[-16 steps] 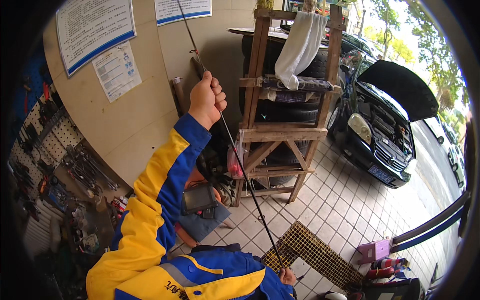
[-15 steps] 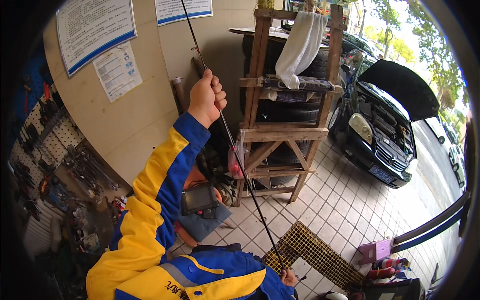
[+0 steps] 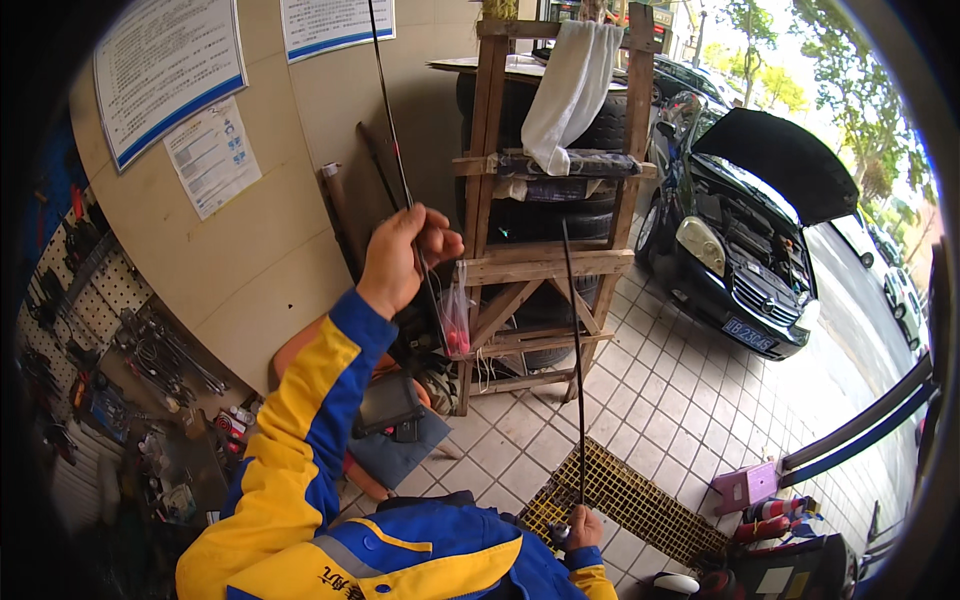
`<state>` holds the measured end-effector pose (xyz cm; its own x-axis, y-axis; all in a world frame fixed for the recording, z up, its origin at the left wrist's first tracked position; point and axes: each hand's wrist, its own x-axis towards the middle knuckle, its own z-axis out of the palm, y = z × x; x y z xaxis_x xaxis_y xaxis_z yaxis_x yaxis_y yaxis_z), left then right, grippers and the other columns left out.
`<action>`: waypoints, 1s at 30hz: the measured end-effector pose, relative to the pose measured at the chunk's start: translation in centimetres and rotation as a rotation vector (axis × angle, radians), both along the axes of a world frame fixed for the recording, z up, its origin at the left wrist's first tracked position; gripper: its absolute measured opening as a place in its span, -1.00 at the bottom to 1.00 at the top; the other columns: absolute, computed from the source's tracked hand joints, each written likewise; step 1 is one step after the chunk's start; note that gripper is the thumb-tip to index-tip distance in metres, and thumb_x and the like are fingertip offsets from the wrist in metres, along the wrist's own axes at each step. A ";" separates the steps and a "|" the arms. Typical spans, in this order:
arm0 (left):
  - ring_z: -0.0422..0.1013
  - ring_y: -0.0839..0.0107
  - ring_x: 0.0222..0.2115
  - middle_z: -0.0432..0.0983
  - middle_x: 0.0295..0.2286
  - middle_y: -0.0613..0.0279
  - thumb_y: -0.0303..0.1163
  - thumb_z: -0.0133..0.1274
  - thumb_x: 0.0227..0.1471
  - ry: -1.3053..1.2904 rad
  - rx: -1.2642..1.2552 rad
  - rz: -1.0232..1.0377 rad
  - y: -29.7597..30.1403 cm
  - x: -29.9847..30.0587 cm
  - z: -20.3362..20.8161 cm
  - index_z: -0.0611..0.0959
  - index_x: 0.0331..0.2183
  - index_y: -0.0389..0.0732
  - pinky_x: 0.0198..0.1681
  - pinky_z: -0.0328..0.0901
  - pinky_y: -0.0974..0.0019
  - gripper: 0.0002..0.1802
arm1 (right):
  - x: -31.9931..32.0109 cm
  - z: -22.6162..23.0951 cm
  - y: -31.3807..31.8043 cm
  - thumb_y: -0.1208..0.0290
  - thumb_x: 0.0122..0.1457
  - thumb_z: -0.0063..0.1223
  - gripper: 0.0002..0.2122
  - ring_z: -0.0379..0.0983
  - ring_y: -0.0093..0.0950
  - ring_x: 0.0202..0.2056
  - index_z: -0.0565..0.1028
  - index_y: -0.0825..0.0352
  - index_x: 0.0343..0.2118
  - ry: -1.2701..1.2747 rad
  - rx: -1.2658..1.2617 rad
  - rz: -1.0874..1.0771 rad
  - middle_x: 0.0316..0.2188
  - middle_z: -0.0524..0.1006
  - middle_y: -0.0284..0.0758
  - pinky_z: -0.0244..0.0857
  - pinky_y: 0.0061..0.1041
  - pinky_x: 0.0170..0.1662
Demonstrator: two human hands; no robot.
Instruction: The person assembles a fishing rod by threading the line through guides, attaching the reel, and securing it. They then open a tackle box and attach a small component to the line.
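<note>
Black lower rod, above the clasping right grip, now seems separated from upper rod, loosely held in left grip.

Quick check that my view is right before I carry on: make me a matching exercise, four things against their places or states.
Things:
1. Upper rod
2. Lower rod
3. Cloth
4. Car

Places or states:
A. Draped over the wooden frame
B. In the right hand
C. Hood raised
D. In the left hand

Pairs: 1-D; 2-B; 3-A; 4-C.
</note>
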<state>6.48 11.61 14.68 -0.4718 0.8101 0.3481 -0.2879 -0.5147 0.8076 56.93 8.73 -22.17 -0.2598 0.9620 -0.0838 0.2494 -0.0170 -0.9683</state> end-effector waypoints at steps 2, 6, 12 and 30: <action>0.61 0.13 -0.18 0.60 -0.41 0.10 -0.15 -0.06 0.39 -0.018 -0.038 -0.025 -0.7 2.0 -2.6 0.61 -0.18 -0.39 0.04 0.51 -0.02 -0.57 | -2.6 3.6 2.1 0.18 0.45 -0.07 -0.58 0.24 -0.63 -0.56 0.48 0.37 -0.52 0.086 0.070 0.037 -0.65 0.37 -0.45 0.16 -0.50 -0.47; 0.57 0.24 -0.14 0.59 -0.21 0.03 -0.23 -0.11 0.43 0.056 -0.238 0.059 -2.8 6.0 -7.9 0.57 -0.06 -0.42 0.05 0.52 0.09 -0.60 | -7.7 10.1 6.8 0.13 0.47 -0.08 -0.52 0.22 -0.64 -0.56 0.45 0.38 -0.56 0.147 0.111 0.060 -0.64 0.37 -0.48 0.15 -0.52 -0.47; 0.51 0.31 -0.05 0.54 -0.11 0.06 -0.29 -0.18 0.45 0.001 -0.281 0.015 -5.1 10.9 -16.9 0.54 0.05 -0.41 0.10 0.49 0.16 -0.60 | -14.9 17.4 11.5 0.02 0.46 -0.08 -0.49 0.10 -0.70 -0.69 0.39 0.26 -0.61 0.326 0.072 0.101 -0.70 0.28 -0.54 -0.03 -0.60 -0.62; 0.07 0.63 -0.65 0.20 -0.62 0.44 -0.18 -0.21 0.47 -0.142 -0.435 -0.041 -9.7 18.2 -24.7 0.55 -0.19 -0.26 -0.56 0.04 0.46 -0.63 | -26.4 30.4 13.8 0.06 0.45 -0.03 -0.60 0.08 -0.72 -0.70 0.50 0.30 -0.42 0.460 -0.059 0.228 -0.65 0.27 -0.53 -0.07 -0.66 -0.67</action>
<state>24.68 1.87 -10.03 -0.4545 0.8857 -0.0947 -0.4247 -0.1220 0.8971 30.49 22.51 8.20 -0.4847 0.8739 0.0362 -0.1988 -0.0698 -0.9776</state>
